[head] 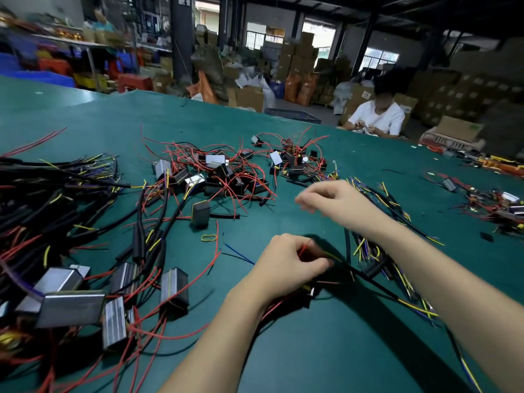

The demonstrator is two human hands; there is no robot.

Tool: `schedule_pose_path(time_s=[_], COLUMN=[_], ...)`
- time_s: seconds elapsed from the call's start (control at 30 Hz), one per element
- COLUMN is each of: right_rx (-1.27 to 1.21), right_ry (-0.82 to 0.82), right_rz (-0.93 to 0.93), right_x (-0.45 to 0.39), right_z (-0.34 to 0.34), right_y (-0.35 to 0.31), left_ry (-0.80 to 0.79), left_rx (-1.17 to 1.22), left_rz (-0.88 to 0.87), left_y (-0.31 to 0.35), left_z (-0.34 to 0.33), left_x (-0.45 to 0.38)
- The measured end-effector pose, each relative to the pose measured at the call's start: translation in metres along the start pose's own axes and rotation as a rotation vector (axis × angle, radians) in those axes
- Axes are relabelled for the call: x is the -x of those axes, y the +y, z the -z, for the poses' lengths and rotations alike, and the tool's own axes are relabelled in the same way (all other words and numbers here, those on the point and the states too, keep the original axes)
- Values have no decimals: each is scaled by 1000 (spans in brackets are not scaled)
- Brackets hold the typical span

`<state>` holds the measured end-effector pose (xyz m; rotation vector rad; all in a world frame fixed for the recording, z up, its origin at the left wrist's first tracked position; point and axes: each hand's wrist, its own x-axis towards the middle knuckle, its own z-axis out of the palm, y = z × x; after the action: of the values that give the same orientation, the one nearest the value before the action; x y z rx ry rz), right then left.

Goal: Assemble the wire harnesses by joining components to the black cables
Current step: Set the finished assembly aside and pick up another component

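Your green worktop (pixel 326 350) has open room near you, between the piles. No writing is legible. The black cable (pixel 371 283) runs diagonally from your left hand (pixel 286 265) toward lower right, ending in yellow and blue leads. Left fingers pinch its red wires; your right hand (pixel 337 201) is blurred, fingers loosely curled, holding nothing.

black cable (pixel 368 280) | lying diagonally on mat | yellow wire ends (pixel 416 307)

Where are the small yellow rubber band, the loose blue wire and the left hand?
small yellow rubber band (pixel 209 237), head view, loop's near edge
loose blue wire (pixel 239 253), head view, mid-length
left hand (pixel 289 265), head view, back of hand
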<state>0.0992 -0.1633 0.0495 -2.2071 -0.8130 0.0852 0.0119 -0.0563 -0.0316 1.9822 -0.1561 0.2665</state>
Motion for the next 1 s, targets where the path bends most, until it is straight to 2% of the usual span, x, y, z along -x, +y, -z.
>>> schedule_pose_path(time_s=[0.13,0.23,0.3,0.43,0.53,0.67,0.8,1.0], right_rx=[225,316,399,615,782,707,773,645], right_ry=[-293,-382,-347,-284,-166,-151,-186,-448], right_rz=[73,128,120,-22,37,35,46,83], right_x=[-55,-79,-90,-103,-101,-103,-106,-98], right_z=[-28,-55,-65,-69,-78,-93,-99,-91], right_y=[-27,-33,-30,-20,-22,-34,-40,-45], left_ry=[-95,-76,-64,-43,-50,-37,-39,-54], left_rx=[50,24,17,30,57,72,33,44], left_rz=[43,42,35,46,36,28,12,39], left_y=[0,-2,-2,-4,-4,-2,0,-3], left_z=[6,6,5,4,3,4,5,2], left_x=[-3,-3,-2,-3,-2,-2,-1,-2])
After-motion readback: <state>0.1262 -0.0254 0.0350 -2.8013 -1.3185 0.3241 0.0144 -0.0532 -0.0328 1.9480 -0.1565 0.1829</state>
